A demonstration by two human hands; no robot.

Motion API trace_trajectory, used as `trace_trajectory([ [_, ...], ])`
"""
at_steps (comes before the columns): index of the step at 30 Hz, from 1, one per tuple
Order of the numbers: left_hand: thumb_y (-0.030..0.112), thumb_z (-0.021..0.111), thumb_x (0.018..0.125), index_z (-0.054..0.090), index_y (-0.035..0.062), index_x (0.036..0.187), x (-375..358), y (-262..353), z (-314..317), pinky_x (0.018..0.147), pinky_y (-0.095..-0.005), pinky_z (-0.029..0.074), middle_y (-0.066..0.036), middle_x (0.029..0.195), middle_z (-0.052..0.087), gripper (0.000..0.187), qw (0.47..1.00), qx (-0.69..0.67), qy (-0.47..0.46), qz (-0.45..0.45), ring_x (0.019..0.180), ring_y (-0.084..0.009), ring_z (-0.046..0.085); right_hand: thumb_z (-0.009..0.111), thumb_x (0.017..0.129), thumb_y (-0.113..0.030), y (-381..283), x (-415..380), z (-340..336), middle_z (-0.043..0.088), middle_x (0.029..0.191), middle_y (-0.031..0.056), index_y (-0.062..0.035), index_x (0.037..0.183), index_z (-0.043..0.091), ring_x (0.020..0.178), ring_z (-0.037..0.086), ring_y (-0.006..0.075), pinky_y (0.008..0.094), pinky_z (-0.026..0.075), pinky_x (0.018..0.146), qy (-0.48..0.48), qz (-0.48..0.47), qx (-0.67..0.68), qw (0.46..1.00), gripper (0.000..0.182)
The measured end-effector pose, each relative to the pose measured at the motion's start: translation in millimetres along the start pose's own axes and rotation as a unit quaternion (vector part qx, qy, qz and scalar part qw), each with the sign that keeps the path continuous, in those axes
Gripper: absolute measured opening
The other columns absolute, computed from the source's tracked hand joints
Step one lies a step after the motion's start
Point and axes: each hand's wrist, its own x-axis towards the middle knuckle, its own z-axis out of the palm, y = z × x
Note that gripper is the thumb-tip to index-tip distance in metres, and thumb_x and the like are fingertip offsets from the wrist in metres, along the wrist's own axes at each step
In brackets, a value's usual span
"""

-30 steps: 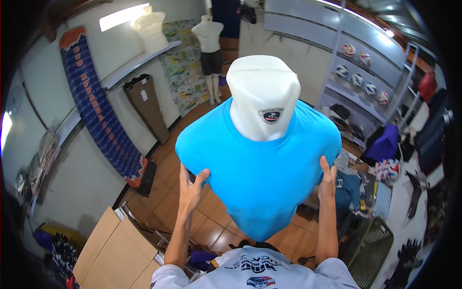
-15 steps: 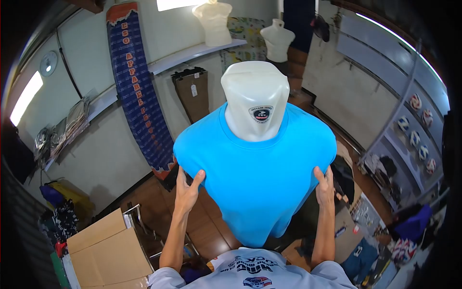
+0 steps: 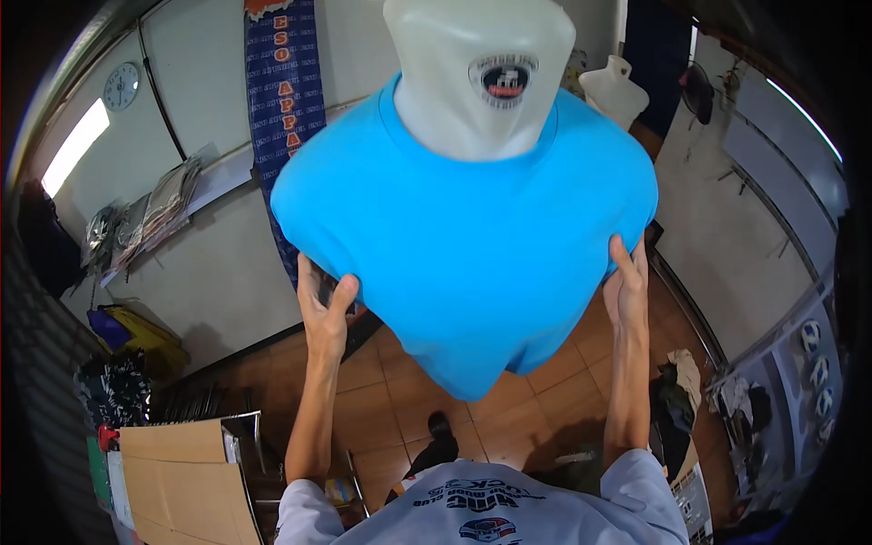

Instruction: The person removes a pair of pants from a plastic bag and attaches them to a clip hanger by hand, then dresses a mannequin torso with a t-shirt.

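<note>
- A white mannequin torso (image 3: pixel 479 73) dressed in a bright blue T-shirt (image 3: pixel 472 245) is held up in front of the camera, above the brown tiled floor (image 3: pixel 400 409).
- The left hand (image 3: pixel 324 309) is pressed against the torso's side under the sleeve, with the thumb laid on the blue cloth and the fingers wrapped round behind.
- The right hand (image 3: pixel 627 286) is set flat against the opposite side, fingers together and pointing upward along the shirt's edge.
- A round dark logo sticker (image 3: pixel 505 80) is seen on the neck of the torso.
- A cardboard box (image 3: pixel 173 481) stands at the lower left with its flaps folded over; its contents cannot be made out.
- A blue banner (image 3: pixel 286 100) with orange lettering is leant against the wall behind.
- A wall clock (image 3: pixel 120 86) is hung at the upper left.
- A second bare torso (image 3: pixel 614 91) is placed further back on the right.
- Balls (image 3: pixel 813 354) are kept on shelving at the far right edge.
</note>
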Motion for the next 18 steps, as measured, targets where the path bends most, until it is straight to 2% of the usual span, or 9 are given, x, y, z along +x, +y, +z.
trace_trajectory([
  [2, 0.041, 0.076, 0.081, 0.034, -0.0028, 0.140, 33, -16, 3, 0.104, -0.0418, 0.036, -0.021, 0.127, 0.051, 0.084, 1.000, 0.009, 0.003, 0.017, 0.122, -0.0303, 0.047, 0.075, 0.082, -0.043, 10, 40, 15, 0.023, 0.155, 0.0222, -0.0025, 0.154, 0.009, 0.144, 0.021, 0.0327, 0.0436, 0.017, 0.118, 0.015, 0.004, 0.025, 1.000, 0.106],
  [6, 0.047, 0.079, 0.078, 0.034, -0.0026, 0.138, 103, -41, 7, 0.103, -0.0433, 0.038, -0.022, 0.129, 0.048, 0.090, 0.999, 0.034, -0.023, 0.029, 0.122, -0.0306, 0.047, 0.074, 0.083, -0.044, 46, 121, 30, 0.023, 0.154, 0.0233, -0.0009, 0.154, 0.009, 0.145, 0.020, 0.0332, 0.0440, 0.018, 0.118, 0.004, -0.014, 0.039, 0.999, 0.106],
  [10, 0.055, 0.081, 0.072, 0.024, -0.0042, 0.145, 182, -81, 8, 0.107, -0.0457, 0.037, -0.027, 0.137, 0.042, 0.111, 0.999, 0.045, -0.026, 0.013, 0.129, -0.0364, 0.043, 0.077, 0.078, -0.047, 70, 193, 54, 0.025, 0.152, 0.0262, 0.0016, 0.153, 0.012, 0.144, 0.022, 0.0360, 0.0457, 0.021, 0.117, -0.028, -0.055, 0.016, 0.998, 0.111],
  [12, 0.057, 0.082, 0.069, 0.020, -0.0050, 0.148, 215, -94, 14, 0.109, -0.0465, 0.036, -0.029, 0.140, 0.039, 0.118, 0.997, 0.075, -0.014, 0.010, 0.132, -0.0386, 0.041, 0.081, 0.069, -0.051, 85, 226, 62, 0.031, 0.146, 0.0321, 0.0052, 0.150, 0.016, 0.139, 0.030, 0.0416, 0.0491, 0.029, 0.114, -0.014, -0.072, -0.015, 0.997, 0.118],
  [13, 0.059, 0.082, 0.067, 0.017, -0.0071, 0.148, 230, -96, 18, 0.110, -0.0470, 0.035, -0.031, 0.141, 0.037, 0.124, 0.997, 0.077, -0.029, 0.005, 0.133, -0.0400, 0.039, 0.081, 0.069, -0.051, 89, 240, 68, 0.031, 0.146, 0.0321, 0.0052, 0.150, 0.016, 0.139, 0.030, 0.0416, 0.0491, 0.029, 0.114, -0.013, -0.067, -0.015, 0.998, 0.118],
  [14, 0.061, 0.082, 0.065, 0.013, -0.0091, 0.149, 245, -99, 20, 0.111, -0.0474, 0.034, -0.033, 0.142, 0.035, 0.129, 0.996, 0.080, -0.043, 0.000, 0.135, -0.0414, 0.037, 0.082, 0.066, -0.053, 91, 252, 76, 0.033, 0.142, 0.0351, 0.0070, 0.149, 0.019, 0.135, 0.035, 0.0448, 0.0504, 0.034, 0.110, -0.015, -0.076, -0.028, 0.997, 0.120],
  [15, 0.062, 0.083, 0.063, 0.015, -0.0138, 0.146, 259, -114, 19, 0.109, -0.0475, 0.036, -0.035, 0.141, 0.035, 0.131, 0.996, 0.086, -0.011, -0.003, 0.134, -0.0421, 0.039, 0.083, 0.063, -0.054, 94, 266, 83, 0.035, 0.138, 0.0381, 0.0088, 0.147, 0.021, 0.130, 0.039, 0.0480, 0.0516, 0.039, 0.106, -0.019, -0.086, -0.039, 0.995, 0.122],
  [16, 0.062, 0.083, 0.063, 0.015, -0.0138, 0.146, 275, -121, 20, 0.109, -0.0475, 0.036, -0.035, 0.141, 0.035, 0.131, 0.996, 0.090, -0.010, -0.003, 0.134, -0.0421, 0.039, 0.083, 0.063, -0.054, 102, 285, 88, 0.035, 0.138, 0.0381, 0.0088, 0.147, 0.021, 0.130, 0.039, 0.0480, 0.0516, 0.039, 0.106, -0.020, -0.085, -0.035, 0.996, 0.122],
  [18, 0.063, 0.083, 0.062, 0.018, -0.0159, 0.144, 304, -133, 22, 0.108, -0.0482, 0.037, -0.036, 0.138, 0.038, 0.131, 0.994, 0.098, -0.043, -0.008, 0.131, -0.0423, 0.041, 0.082, 0.061, -0.056, 116, 318, 99, 0.038, 0.133, 0.0403, 0.0118, 0.145, 0.022, 0.122, 0.046, 0.0515, 0.0523, 0.046, 0.099, -0.009, -0.079, -0.030, 0.996, 0.123],
])
